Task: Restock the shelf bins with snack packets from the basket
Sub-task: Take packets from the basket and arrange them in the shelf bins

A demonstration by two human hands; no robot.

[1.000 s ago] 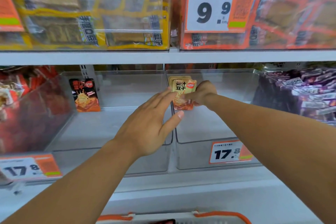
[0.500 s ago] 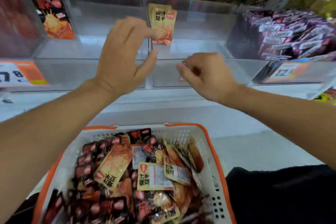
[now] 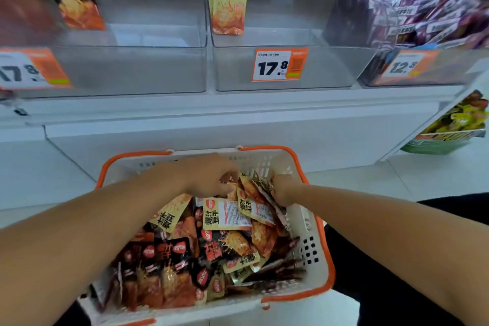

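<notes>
Head view: both hands in the basket [image 3: 315, 243], at its far edge.
Left hand [image 3: 211, 176]: fingers curled among packets [image 3: 227, 216]; whether it holds one, cannot tell.
Right hand [image 3: 284, 189]: gripping packets by the far right corner.
Bins: middle bin [image 3: 277, 34] holds one yellow packet [image 3: 227, 2].
Handling: likely light, soft, slippery film; pinch a sealed edge.

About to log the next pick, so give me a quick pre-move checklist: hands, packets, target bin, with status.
1. Both hands in the basket: ok, left hand and right hand are at its far end.
2. Right hand has a packet: cannot tell, fingers are buried among the packets.
3. Left hand has a packet: cannot tell, its fingertips are hidden.
4. Yellow packets within reach: ok, they lie on top of the pile.
5. Middle bin has room: ok, it holds only one yellow packet, upright at the back.
</notes>
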